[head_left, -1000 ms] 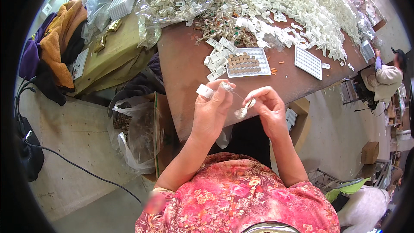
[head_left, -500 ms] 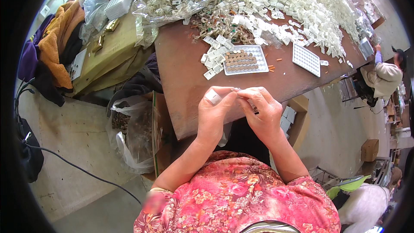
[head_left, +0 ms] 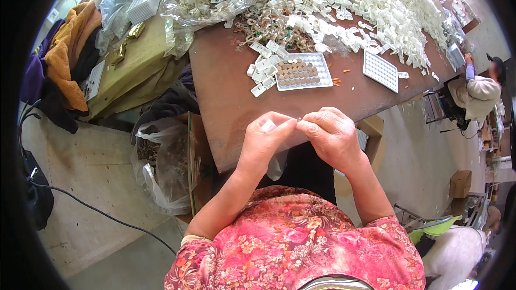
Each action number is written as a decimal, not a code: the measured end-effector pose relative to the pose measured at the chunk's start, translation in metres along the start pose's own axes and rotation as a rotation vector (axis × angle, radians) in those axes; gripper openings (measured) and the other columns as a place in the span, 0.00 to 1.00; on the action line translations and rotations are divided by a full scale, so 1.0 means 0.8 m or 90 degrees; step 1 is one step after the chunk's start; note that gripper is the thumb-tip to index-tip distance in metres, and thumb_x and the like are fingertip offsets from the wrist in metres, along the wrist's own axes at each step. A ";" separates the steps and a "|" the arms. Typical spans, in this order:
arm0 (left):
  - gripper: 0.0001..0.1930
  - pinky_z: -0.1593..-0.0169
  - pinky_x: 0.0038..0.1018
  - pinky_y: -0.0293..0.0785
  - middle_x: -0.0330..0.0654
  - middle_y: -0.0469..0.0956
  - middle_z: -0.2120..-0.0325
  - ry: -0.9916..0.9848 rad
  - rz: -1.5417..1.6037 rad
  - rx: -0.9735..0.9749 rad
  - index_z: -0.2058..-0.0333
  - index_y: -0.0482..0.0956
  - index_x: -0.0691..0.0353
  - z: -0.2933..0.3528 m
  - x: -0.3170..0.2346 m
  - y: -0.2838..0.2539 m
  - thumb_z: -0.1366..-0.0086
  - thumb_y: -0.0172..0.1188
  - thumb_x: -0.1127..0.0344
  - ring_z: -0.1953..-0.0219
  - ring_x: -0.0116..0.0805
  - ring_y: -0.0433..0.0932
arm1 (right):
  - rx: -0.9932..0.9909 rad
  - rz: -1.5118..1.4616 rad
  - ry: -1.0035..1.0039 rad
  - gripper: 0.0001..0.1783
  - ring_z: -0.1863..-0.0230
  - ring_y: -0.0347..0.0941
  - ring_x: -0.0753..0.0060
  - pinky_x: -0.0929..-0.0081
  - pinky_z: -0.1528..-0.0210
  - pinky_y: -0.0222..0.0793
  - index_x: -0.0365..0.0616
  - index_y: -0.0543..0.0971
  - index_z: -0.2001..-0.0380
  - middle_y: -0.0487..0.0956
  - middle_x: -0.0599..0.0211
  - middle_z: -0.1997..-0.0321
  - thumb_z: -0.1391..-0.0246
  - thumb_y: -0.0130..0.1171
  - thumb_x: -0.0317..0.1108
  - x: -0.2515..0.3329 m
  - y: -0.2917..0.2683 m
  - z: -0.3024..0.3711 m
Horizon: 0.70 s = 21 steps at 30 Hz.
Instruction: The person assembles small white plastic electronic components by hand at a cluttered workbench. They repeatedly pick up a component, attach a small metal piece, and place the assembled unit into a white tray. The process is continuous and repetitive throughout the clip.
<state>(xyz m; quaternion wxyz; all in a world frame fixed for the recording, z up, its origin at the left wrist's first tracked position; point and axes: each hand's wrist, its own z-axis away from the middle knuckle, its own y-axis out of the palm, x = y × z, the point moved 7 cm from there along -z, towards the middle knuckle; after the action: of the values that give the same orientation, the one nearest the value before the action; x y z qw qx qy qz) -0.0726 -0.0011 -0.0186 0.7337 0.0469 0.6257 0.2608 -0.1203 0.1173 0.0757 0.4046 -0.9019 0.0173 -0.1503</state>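
Note:
My left hand (head_left: 263, 139) is closed around a small white plastic piece (head_left: 268, 125), which shows between its fingers and palm. Thumb and forefinger of my right hand (head_left: 334, 137) are pinched together, their tips meeting those of the left over the table's near edge. Whatever tiny thing lies between the fingertips is too small to name. Beyond my hands stands a white tray (head_left: 325, 76) with round pockets, partly filled with brownish discs (head_left: 298, 72). Just left of it lie several loose white plastic pieces (head_left: 259, 70).
A second white pocketed tray (head_left: 380, 71) lies at the right of the brown table (head_left: 226, 102). Heaped white pieces (head_left: 387, 11) cover the far side, beside a clear bag (head_left: 209, 0). Below the left edge sits a plastic bag (head_left: 164, 156). Another person (head_left: 478, 94) sits at the right.
My right hand has turned, its fingers now curled more tightly, and sits slightly farther right. The left hand's fingers cover more of the white piece.

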 end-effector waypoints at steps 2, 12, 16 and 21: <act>0.06 0.60 0.19 0.70 0.36 0.78 0.67 0.006 0.010 0.002 0.63 0.77 0.64 0.000 0.001 0.000 0.35 0.59 0.67 0.66 0.20 0.74 | 0.006 0.005 -0.015 0.10 0.70 0.75 0.63 0.69 0.63 0.73 0.44 0.81 0.69 0.79 0.68 0.70 0.59 0.63 0.21 0.002 -0.001 -0.001; 0.15 0.51 0.25 0.73 0.43 0.76 0.58 -0.083 0.346 0.041 0.50 0.69 0.66 0.002 0.013 0.013 0.33 0.55 0.69 0.57 0.29 0.77 | -0.013 -0.412 0.481 0.05 0.69 0.76 0.76 0.77 0.62 0.72 0.40 0.79 0.67 0.79 0.70 0.71 0.49 0.63 0.25 -0.052 0.025 0.031; 0.17 0.43 0.29 0.71 0.48 0.74 0.52 -0.115 0.411 0.071 0.45 0.65 0.69 0.006 0.011 0.017 0.31 0.50 0.71 0.49 0.34 0.75 | -0.063 -0.916 0.671 0.10 0.70 0.77 0.78 0.83 0.66 0.72 0.35 0.77 0.61 0.80 0.66 0.68 0.43 0.60 0.30 -0.069 0.058 0.052; 0.18 0.42 0.30 0.71 0.46 0.74 0.50 -0.060 0.209 0.065 0.46 0.66 0.70 0.004 0.006 0.008 0.33 0.52 0.73 0.47 0.33 0.74 | -0.042 -1.134 0.748 0.08 0.75 0.75 0.77 0.80 0.69 0.75 0.39 0.77 0.62 0.78 0.68 0.73 0.42 0.59 0.31 -0.067 0.081 0.064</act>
<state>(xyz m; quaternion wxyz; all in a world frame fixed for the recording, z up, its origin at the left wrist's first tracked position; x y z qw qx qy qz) -0.0712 0.0071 -0.0195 0.7066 0.1978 0.5868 0.3423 -0.1509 0.1187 -0.0176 0.0527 -0.3865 -0.4517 -0.8024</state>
